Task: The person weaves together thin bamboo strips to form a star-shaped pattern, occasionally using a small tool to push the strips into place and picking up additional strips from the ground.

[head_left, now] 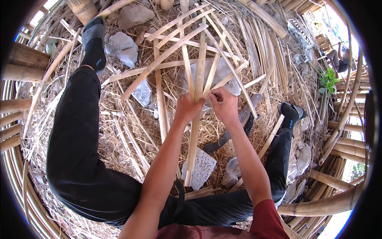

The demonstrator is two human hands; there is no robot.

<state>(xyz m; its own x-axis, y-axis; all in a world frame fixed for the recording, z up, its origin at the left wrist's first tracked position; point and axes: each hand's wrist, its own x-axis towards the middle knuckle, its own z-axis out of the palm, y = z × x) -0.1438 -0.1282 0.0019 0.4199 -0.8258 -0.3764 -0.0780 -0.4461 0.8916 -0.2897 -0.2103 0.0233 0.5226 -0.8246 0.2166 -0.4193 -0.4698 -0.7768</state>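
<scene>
Several pale split bamboo strips [200, 65] cross in an open weave before me and draw together at my hands. My left hand [190, 107] is closed around them where they meet. One wide strip [193, 145] runs on below that hand toward my lap. Beside it, my right hand [224, 106] is closed in a pinch at the same junction, on a slanting bamboo strip [223, 81]. The fingers cover the exact crossing. Under my right forearm lies a dark grey, curved, blade-like tool [218, 144], partly hidden.
Dry shavings and stones, including a pale block [201, 169], cover the ground between my outstretched legs. More split strips [260, 51] lie at the far right. Bamboo poles [326, 203] border both sides. Another person [343, 61] sits at the upper right.
</scene>
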